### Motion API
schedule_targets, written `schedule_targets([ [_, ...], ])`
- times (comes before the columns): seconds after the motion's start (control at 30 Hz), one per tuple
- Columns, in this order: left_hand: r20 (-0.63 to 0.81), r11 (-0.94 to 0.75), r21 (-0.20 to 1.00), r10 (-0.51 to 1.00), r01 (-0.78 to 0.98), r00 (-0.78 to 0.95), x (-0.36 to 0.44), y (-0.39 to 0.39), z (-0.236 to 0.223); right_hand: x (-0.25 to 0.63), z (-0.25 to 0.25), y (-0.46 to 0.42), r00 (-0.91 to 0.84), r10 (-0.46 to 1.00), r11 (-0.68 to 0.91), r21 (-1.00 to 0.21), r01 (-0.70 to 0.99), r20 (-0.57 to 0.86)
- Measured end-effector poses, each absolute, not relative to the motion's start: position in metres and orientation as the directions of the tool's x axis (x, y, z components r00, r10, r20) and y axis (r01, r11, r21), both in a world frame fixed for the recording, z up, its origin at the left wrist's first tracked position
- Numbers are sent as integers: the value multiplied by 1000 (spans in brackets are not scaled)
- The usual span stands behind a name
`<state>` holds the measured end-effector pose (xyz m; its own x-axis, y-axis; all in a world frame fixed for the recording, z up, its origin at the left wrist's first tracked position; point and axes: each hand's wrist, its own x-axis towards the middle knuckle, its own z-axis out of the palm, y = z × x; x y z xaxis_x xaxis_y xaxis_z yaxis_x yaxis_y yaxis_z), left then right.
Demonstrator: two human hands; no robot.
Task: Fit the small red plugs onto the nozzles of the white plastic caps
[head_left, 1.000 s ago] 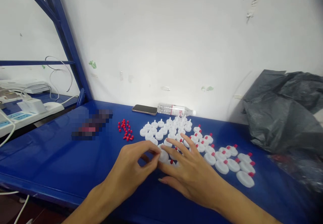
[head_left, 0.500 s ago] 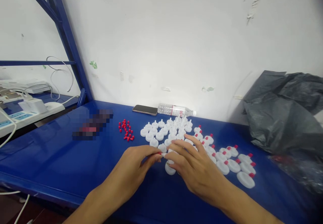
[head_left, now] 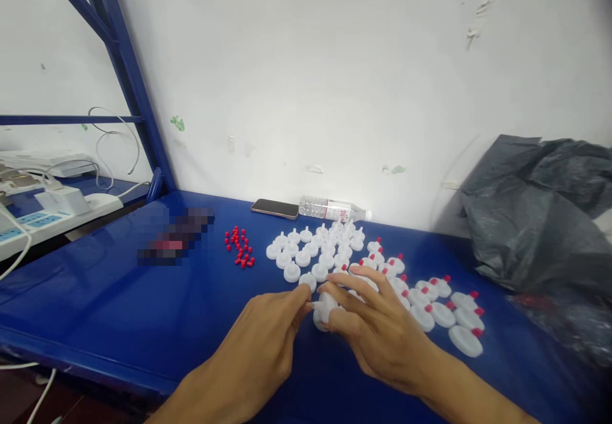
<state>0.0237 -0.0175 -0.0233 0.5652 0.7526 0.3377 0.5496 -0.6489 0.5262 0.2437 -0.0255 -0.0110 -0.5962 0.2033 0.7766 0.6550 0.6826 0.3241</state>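
My right hand (head_left: 377, 315) grips a white nozzle lid (head_left: 327, 305) by its round body, with the spout pointing left. The fingers of my left hand (head_left: 272, 335) are closed at the tip of that spout, and they hide the small red cap between them. Under and behind my right hand lie more white lids. Some near the middle, such as one white lid (head_left: 303, 257), have bare spouts. Others on the right, such as one capped lid (head_left: 465, 340), carry red caps on their tips. A loose group of red caps (head_left: 243, 263) lies left of the lids.
Along the wall lie a phone (head_left: 275, 208) and a clear plastic bottle (head_left: 329, 208) on its side. A dark plastic bag (head_left: 540, 207) bulges over the right of the blue table (head_left: 119, 309). At far left are a power strip (head_left: 100, 206) and cables beside a blue frame post (head_left: 127, 73).
My right hand has taken up a white lid, and its spout has met the red cap in my left fingers. Since then my left hand has rolled over, hiding the cap.
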Motion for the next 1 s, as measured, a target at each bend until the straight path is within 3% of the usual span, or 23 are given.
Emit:
schedule_targets([
  [0.4,394,-663,458,748,591,534,23,-23,-25,242,-17,-28,-631,198,627,398,670,751],
  [0.63,444,-684,417,728,598,523,21,-21,-39,240,-15,-30,-609,204,644,363,673,766],
  [1.0,445,-679,448,734,582,514,23,-26,-20,239,-11,-29,-629,197,640,387,664,752],
])
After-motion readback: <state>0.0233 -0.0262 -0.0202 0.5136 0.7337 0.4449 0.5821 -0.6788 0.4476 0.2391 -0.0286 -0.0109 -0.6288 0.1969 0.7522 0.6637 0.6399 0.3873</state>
